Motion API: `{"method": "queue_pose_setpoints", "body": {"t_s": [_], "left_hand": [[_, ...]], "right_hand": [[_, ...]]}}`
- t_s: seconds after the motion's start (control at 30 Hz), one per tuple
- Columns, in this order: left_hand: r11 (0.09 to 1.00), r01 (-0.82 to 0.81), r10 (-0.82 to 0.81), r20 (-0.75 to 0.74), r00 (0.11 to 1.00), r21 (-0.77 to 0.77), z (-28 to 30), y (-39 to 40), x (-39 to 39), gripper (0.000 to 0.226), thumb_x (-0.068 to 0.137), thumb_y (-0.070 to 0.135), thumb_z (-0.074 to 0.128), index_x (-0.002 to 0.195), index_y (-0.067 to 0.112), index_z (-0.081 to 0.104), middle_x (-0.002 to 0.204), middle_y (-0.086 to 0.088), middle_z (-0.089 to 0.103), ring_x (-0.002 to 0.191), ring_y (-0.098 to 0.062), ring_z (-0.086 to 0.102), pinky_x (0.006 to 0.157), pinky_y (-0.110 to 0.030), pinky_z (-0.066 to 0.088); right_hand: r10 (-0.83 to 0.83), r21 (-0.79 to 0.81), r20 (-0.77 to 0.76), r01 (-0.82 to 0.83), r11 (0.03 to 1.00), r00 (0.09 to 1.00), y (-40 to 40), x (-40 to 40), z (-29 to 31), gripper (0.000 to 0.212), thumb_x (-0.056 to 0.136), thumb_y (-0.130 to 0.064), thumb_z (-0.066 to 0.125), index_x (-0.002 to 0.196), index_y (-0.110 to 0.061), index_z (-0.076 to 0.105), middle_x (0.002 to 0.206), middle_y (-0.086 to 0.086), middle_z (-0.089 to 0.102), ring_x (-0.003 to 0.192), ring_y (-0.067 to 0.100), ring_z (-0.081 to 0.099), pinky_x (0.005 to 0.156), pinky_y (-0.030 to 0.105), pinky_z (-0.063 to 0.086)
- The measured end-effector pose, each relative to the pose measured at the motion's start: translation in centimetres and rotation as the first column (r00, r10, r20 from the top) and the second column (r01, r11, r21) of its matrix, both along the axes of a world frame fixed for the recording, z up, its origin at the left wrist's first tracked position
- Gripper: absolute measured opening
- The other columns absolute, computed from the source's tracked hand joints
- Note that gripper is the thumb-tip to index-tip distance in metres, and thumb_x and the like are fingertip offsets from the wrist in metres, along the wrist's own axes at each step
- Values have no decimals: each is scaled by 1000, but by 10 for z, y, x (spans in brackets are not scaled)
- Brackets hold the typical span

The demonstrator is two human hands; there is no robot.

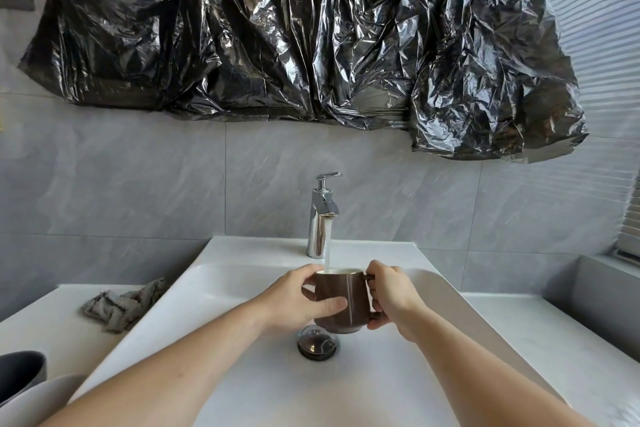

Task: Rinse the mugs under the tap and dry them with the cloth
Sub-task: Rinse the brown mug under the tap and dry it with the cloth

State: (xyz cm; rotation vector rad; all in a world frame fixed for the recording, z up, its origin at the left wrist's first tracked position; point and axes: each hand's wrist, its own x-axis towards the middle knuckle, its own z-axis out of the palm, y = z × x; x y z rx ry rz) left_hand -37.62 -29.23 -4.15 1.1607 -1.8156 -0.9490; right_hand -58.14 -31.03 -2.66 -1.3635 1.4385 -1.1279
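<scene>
Two hands steady the brown mug (341,302) upright above the drain (317,347), its mouth catching the stream from the tap (322,215); the left hand (301,298) wraps its body, the right hand (389,295) closes on the handle, likely for control; the cloth (121,305) waits crumpled on the left counter (52,315), near enough for drying.
</scene>
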Motion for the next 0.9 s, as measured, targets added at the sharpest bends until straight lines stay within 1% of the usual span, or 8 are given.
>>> {"method": "queue_pose_setpoints", "body": {"t_s": [0.13, 0.23, 0.33, 0.4, 0.47, 0.63, 0.77, 0.9], "left_hand": [[1000, 22, -22, 17, 1000, -20, 3, 3, 2, 49, 92, 34, 77, 136, 25, 56, 127, -5, 68, 97, -16, 73, 100, -38, 57], [1000, 14, -13, 25, 1000, -23, 8, 5, 4, 16, 102, 28, 65, 116, 21, 62, 118, -1, 70, 87, -11, 66, 88, -37, 57], [998, -49, 52, 75, 996, -40, 8, 2, 4, 12, 104, 28, 61, 98, 19, 65, 113, 2, 68, 100, -11, 64, 98, -38, 54], [991, -93, 104, 129, 986, -92, 6, 1, 5, 15, 103, 30, 62, 89, 26, 65, 117, 7, 64, 110, -5, 60, 98, -16, 45], [992, -91, 101, 106, 989, -92, 8, 2, 4, 18, 104, 30, 62, 86, 28, 66, 106, 12, 67, 98, 4, 59, 84, -3, 40], [996, -77, 71, -117, 991, -46, 13, 3, 1, 19, 105, 17, 58, 90, 11, 66, 78, 2, 58, 72, -8, 51, 74, -21, 44], [994, -109, 106, -106, 989, -19, 15, 6, 0, 28, 107, 22, 56, 101, -3, 68, 84, -11, 58, 78, -20, 50, 65, -21, 43], [986, -164, 163, -99, 982, 6, 15, 7, -5, 28, 108, 27, 54, 95, 4, 66, 85, -13, 58, 78, -21, 51, 64, -23, 44]], "right_hand": [[-27, 0, 16, 27, 1000, 1000, -3, -3, -1, 17, 88, -22, 48, 74, -14, 49, 66, 4, 37, 51, 23, 38, 46, 37, 54], [-46, -2, 19, 46, 999, 999, -5, -4, -3, 18, 89, -24, 50, 74, -15, 51, 62, 1, 38, 49, 21, 38, 44, 32, 50], [-61, 16, 0, 61, 998, 998, -6, -3, -4, 25, 89, -30, 55, 68, -18, 48, 53, -4, 39, 45, 18, 37, 42, 22, 38], [-58, 50, 4, 58, 997, 998, -7, -3, -5, 30, 91, -35, 57, 69, -19, 47, 54, -5, 38, 45, 17, 35, 42, 20, 32], [-37, 91, 54, 32, 995, 998, -8, -2, -6, 37, 96, -41, 59, 69, -19, 50, 57, -3, 38, 44, 16, 34, 42, 20, 28], [-2, 93, 217, -18, 995, 976, -10, 0, -5, 38, 101, -44, 61, 80, -14, 69, 57, -4, 47, 48, 11, 38, 43, 22, 25], [50, 81, 253, -72, 994, 966, -9, 1, -3, 34, 103, -40, 61, 76, -19, 66, 62, -5, 53, 50, 8, 40, 45, 19, 25], [65, 52, 185, -76, 996, 981, -6, 7, -1, 23, 97, -36, 68, 86, -18, 76, 65, -7, 65, 56, 10, 49, 56, 25, 33]]}}
